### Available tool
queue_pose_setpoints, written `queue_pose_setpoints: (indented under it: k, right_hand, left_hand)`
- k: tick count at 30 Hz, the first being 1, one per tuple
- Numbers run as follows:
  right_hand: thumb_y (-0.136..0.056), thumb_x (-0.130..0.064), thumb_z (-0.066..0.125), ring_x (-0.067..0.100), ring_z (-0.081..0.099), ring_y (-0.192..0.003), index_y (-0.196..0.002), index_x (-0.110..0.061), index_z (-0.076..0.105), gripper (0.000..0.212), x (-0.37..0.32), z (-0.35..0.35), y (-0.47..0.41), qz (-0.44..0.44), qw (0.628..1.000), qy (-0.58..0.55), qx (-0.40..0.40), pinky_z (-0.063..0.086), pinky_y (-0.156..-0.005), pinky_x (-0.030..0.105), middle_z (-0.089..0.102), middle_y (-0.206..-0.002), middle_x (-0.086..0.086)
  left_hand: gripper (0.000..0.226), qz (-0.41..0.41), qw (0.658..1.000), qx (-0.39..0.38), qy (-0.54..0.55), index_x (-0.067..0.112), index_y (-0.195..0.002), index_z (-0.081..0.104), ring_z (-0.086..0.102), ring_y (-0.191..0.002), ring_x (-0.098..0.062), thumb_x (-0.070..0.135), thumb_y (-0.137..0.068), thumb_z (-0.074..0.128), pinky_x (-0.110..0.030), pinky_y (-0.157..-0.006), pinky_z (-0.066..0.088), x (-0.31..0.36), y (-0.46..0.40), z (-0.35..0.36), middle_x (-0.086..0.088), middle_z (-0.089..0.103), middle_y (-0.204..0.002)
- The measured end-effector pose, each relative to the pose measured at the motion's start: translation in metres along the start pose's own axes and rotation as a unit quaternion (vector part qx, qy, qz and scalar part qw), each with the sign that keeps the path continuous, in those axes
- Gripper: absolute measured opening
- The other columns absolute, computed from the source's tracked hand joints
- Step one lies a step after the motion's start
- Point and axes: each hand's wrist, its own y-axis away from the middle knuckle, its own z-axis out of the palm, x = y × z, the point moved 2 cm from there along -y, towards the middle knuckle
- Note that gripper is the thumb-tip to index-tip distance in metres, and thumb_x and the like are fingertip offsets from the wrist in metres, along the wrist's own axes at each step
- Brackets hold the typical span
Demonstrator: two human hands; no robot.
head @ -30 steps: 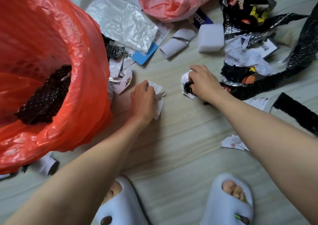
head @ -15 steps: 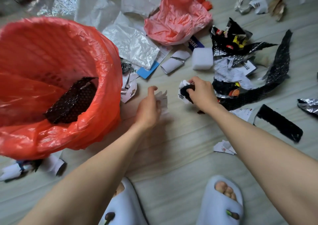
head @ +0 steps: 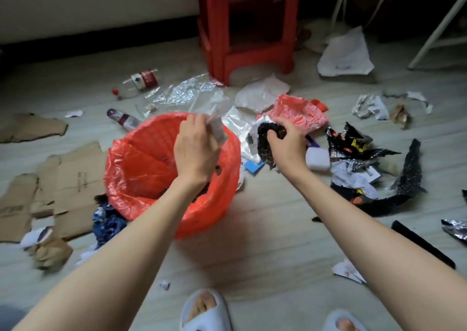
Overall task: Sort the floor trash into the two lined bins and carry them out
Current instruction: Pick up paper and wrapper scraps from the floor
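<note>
A bin lined with a red bag (head: 141,168) stands on the floor in the middle. My left hand (head: 195,151) is over its opening and grips a white paper scrap (head: 217,128). My right hand (head: 286,144) is just right of the bin's rim, raised off the floor, and grips a crumpled black wrapper (head: 265,143) with some white paper. Dark trash lies at the bottom of the bin, mostly hidden by my left forearm. Only one bin is in view.
Torn cardboard (head: 68,186) lies left of the bin. Two plastic bottles (head: 137,82) and clear film lie behind it. A pink bag (head: 298,113), a white foam block (head: 317,159) and black wrappers (head: 353,146) lie right. A red stool (head: 242,27) stands behind.
Both hands have lifted off the floor with their scraps. The left moved over the bin's opening, the right up beside its rim. The camera has risen and pulled back.
</note>
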Motion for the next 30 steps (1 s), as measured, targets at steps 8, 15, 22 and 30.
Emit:
queue_pose_setpoints:
  k: [8, 15, 22, 30]
  right_hand:
    - [-0.090, -0.007, 0.045, 0.028, 0.048, -0.120, -0.128, -0.010, 0.053, 0.038, -0.031, 0.113, 0.023, -0.174, 0.953, 0.191, -0.156, 0.035, -0.099, 0.032, 0.055, -0.127, 0.011]
    - [-0.090, -0.019, 0.052, 0.028, 0.034, -0.134, -0.131, -0.012, 0.044, 0.042, -0.007, 0.149, 0.017, -0.277, 0.860, 0.392, -0.175, 0.009, -0.117, 0.038, 0.044, -0.139, 0.010]
    - [-0.095, -0.033, 0.043, 0.024, -0.005, -0.148, -0.144, -0.014, 0.030, 0.055, 0.018, 0.129, 0.023, -0.259, 0.835, 0.441, -0.202, -0.008, -0.118, 0.044, 0.008, -0.159, 0.012]
    - [-0.094, -0.037, 0.039, 0.026, -0.016, -0.146, -0.151, -0.019, 0.009, 0.067, 0.020, 0.139, 0.020, -0.247, 0.808, 0.495, -0.205, -0.013, -0.117, 0.045, -0.011, -0.158, 0.013]
  left_hand:
    - [0.021, -0.234, 0.966, -0.089, -0.065, 0.010, -0.106, 0.059, 0.058, -0.100, -0.038, 0.018, -0.089, 0.050, -0.042, -0.078, 0.044, -0.107, 0.013, -0.022, -0.017, 0.062, -0.109]
    - [0.039, -0.050, 0.950, -0.253, -0.176, 0.011, -0.130, 0.040, 0.049, -0.117, -0.035, 0.023, -0.093, 0.046, -0.048, -0.091, 0.045, -0.142, 0.014, 0.015, -0.012, 0.050, -0.126]
    - [0.058, -0.079, 0.820, -0.455, -0.339, 0.030, -0.149, 0.015, -0.006, -0.146, -0.029, 0.053, -0.097, 0.024, -0.056, -0.113, -0.007, -0.166, 0.031, 0.031, -0.002, 0.004, -0.159]
    - [0.056, -0.093, 0.723, -0.517, -0.450, 0.022, -0.144, 0.034, -0.004, -0.146, -0.029, 0.052, -0.096, 0.029, -0.048, -0.114, -0.012, -0.188, 0.028, 0.028, -0.007, 0.014, -0.158]
